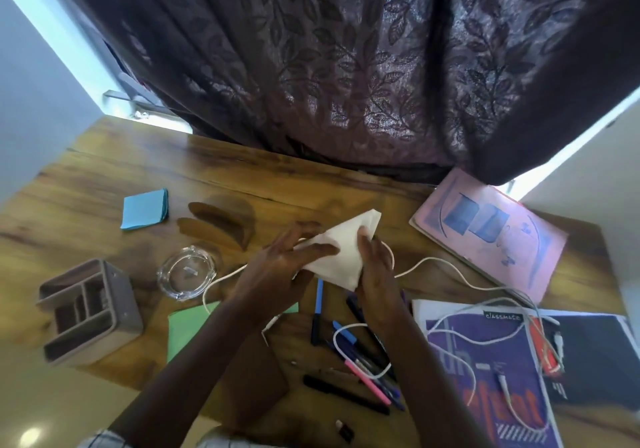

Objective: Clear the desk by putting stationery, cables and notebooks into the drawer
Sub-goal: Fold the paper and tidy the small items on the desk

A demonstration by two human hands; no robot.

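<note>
Grips: left hand and right hand both clamped on white folded sheet.
Beneath: pens, white cable on bench.
Nearby: glass ashtray, pink notebook.

I am looking down at a wooden tabletop, and its glossy, grained surface is catching daylight. A dark brown curtain with a leaf pattern is hanging behind it, with its hem reaching the tabletop's far edge and light glowing through the fabric. A bright strip of daylight is showing along the curtain's left side, beside a pale blue-grey wall. Another strip is showing at its right side, above a white panel. At lower left, a pale floor is reflecting a round spot of light.
</note>
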